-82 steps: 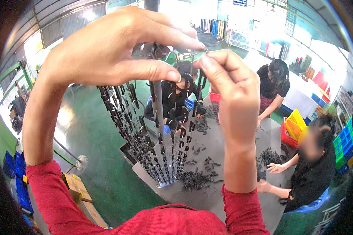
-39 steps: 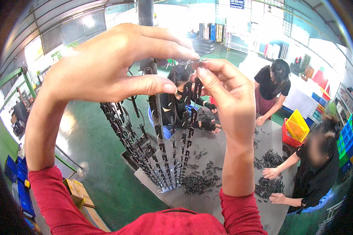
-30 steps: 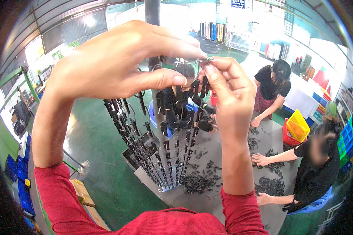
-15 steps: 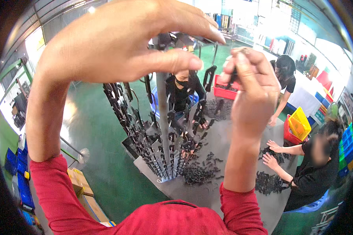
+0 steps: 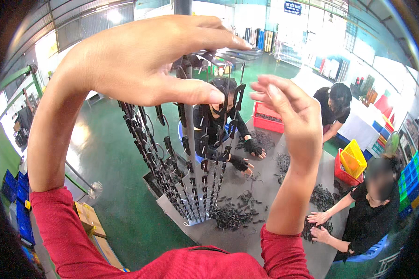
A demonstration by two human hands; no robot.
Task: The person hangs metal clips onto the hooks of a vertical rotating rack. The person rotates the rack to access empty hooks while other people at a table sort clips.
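My left hand (image 5: pixel 149 60) is raised at the upper left, thumb and fingers apart, with nothing seen between them. Beside its fingertips a narrow black part (image 5: pixel 239 96) hangs from a wire of the rack. My right hand (image 5: pixel 295 107) is to the right of that part, fingers loosely stretched, with nothing visible in it. Below my left hand, strands of small black parts (image 5: pixel 144 144) hang around a grey metal pole (image 5: pixel 186 121) and converge toward its lower end. My left hand hides some of the rack's top.
A grey table (image 5: pixel 246 232) bears loose black parts (image 5: pixel 233 216). One co-worker in black gloves (image 5: pixel 239 162) sits behind the strands; two others (image 5: pixel 333 102) (image 5: pixel 368 223) are on the right. A red bin (image 5: pixel 267 117) and a yellow basket (image 5: pixel 353 157) stand near the table.
My right hand has lowered and its fingers have opened; the black part seen at its fingers is gone from them. My left hand has shifted slightly left. The gloved co-worker's hands have moved right.
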